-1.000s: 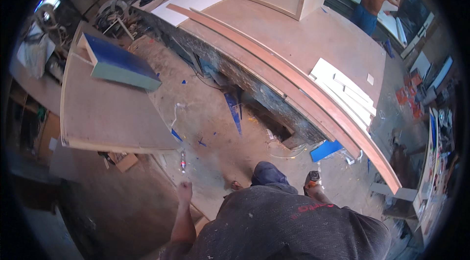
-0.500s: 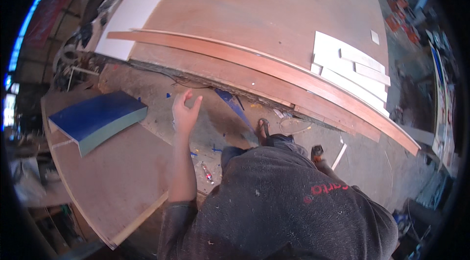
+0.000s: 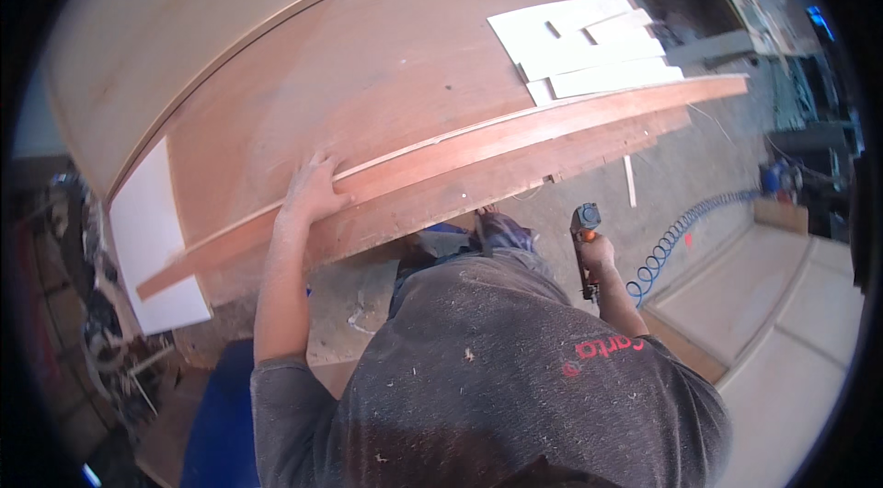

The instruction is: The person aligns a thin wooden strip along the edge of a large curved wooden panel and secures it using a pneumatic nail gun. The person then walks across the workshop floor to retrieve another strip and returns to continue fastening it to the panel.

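Note:
My left hand (image 3: 313, 189) lies flat, fingers spread, on the near edge of a large reddish plywood sheet (image 3: 386, 56), touching a long wooden strip (image 3: 515, 134) that runs along that edge. My right hand (image 3: 596, 253) hangs at my side, gripping a dark pneumatic nail gun (image 3: 583, 229) with an orange grip. A blue coiled air hose (image 3: 681, 232) trails from it across the floor. My grey shirt fills the lower middle of the view.
Several white rectangular pieces (image 3: 584, 46) lie on the sheet at the far right. A white panel (image 3: 152, 240) sticks out at the left end. Pale framed panels (image 3: 782, 322) lie on the floor to the right; a blue board (image 3: 216, 405) is at lower left.
I have turned toward the big plywood sheet. My left hand, raised in the air before, now rests on its near edge. The nail gun has come into view in my right hand.

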Tool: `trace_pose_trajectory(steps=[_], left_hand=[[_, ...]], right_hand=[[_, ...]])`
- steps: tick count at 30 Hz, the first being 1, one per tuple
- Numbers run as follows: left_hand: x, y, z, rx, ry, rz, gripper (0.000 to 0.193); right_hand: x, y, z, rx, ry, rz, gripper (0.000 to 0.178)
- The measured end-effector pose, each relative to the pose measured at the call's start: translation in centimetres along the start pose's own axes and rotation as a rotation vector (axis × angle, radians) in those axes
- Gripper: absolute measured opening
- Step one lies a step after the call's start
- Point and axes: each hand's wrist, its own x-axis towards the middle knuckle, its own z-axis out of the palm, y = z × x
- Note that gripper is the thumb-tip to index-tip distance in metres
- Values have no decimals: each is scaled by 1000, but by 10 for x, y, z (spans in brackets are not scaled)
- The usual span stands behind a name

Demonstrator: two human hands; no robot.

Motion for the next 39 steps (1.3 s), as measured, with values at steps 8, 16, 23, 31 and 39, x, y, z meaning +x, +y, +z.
trace_pose_trajectory(steps=[8, 16, 23, 31, 39], left_hand=[[15, -32, 17, -246, -220, 17, 49], [-40, 3, 47, -48, 206, -13, 35], [-66, 25, 78, -4, 423, 45, 43], [-41, 66, 88, -26, 470, 116, 51], [-38, 92, 99, 7, 527, 47, 50]], right_hand=[[-111, -4, 34, 474, -107, 368, 33], [-130, -25, 22, 514, -26, 269, 34], [-115, -51, -37, 292, -4, 78, 37], [-109, -95, -114, 301, -6, 71, 41], [-104, -118, -154, 420, -133, 57, 24]])
